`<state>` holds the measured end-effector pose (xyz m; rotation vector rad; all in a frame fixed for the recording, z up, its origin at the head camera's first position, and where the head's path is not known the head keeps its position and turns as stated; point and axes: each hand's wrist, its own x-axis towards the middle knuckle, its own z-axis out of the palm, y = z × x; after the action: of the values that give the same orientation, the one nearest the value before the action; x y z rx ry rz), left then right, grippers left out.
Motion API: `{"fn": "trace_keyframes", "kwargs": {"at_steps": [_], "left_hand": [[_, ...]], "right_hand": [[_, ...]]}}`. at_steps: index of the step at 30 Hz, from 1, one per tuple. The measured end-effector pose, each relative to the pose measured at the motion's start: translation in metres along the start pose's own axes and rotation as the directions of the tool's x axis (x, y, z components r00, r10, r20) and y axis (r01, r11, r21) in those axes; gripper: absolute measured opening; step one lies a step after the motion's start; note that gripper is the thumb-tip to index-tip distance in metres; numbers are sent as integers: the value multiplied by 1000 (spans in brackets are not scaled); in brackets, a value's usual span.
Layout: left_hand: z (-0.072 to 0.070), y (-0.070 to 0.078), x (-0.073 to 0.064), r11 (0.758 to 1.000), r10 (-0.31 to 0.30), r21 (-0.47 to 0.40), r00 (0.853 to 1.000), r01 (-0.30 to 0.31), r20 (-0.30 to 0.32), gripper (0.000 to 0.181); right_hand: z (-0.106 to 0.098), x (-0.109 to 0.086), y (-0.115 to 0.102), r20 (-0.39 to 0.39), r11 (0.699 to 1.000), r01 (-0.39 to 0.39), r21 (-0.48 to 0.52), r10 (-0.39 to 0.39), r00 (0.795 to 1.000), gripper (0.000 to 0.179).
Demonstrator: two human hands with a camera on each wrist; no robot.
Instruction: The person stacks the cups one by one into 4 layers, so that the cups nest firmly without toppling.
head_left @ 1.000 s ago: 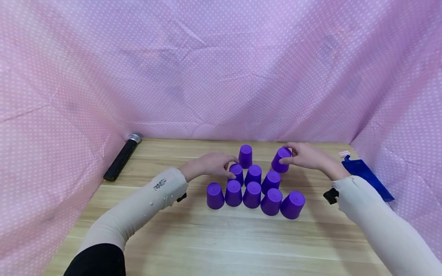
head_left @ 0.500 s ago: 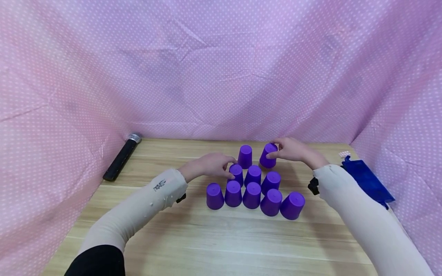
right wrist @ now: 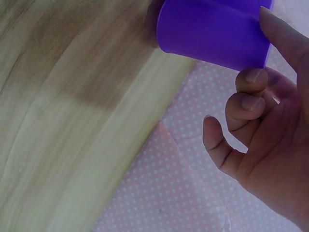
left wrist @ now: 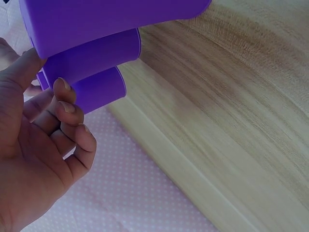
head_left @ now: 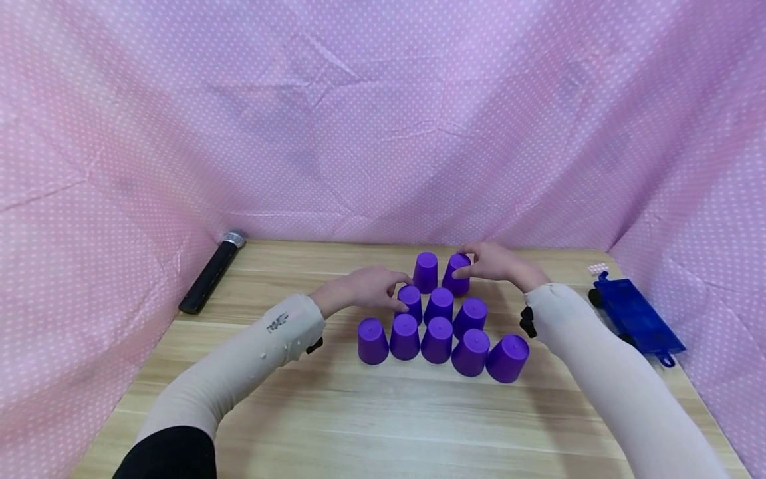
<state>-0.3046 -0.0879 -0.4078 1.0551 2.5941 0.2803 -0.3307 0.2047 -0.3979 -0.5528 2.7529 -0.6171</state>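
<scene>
Upside-down purple cups stand in rows in the head view: several in the front row, three in the middle row, two at the back. My left hand [head_left: 372, 290] pinches the left cup of the middle row [head_left: 411, 301] near its top, between thumb and fingers. At the back, my right hand [head_left: 497, 263] grips the right cup [head_left: 457, 278] the same way, close beside the left back cup [head_left: 426, 273]. In the right wrist view that gripped cup [right wrist: 212, 34] is cut off by the top edge, and the other fingers curl loosely below it.
A black microphone [head_left: 211, 279] with a silver head lies at the table's left edge. At the right edge is a blue wheeled toy trailer [head_left: 637, 316], beside a small pale patterned item [head_left: 597, 268]. Pink dotted cloth [head_left: 383, 133] hangs behind the wooden table [head_left: 383, 426].
My right hand has moved left with its cup, bringing it beside the left back cup. My left hand has kept its place. More of the blue trailer shows past the right sleeve.
</scene>
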Motion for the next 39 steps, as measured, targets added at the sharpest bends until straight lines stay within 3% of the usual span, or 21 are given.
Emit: {"fn": "trace_keyframes", "kwargs": {"at_steps": [18, 39], "left_hand": [[0, 0, -1, 1000, -3, 0, 1000, 3, -6, 57], [0, 1, -1, 1000, -8, 14, 1000, 8, -8, 57]], "right_hand": [[5, 3, 1, 23, 999, 33, -18, -32, 999, 65], [10, 5, 2, 40, 1000, 13, 5, -13, 999, 66]]}}
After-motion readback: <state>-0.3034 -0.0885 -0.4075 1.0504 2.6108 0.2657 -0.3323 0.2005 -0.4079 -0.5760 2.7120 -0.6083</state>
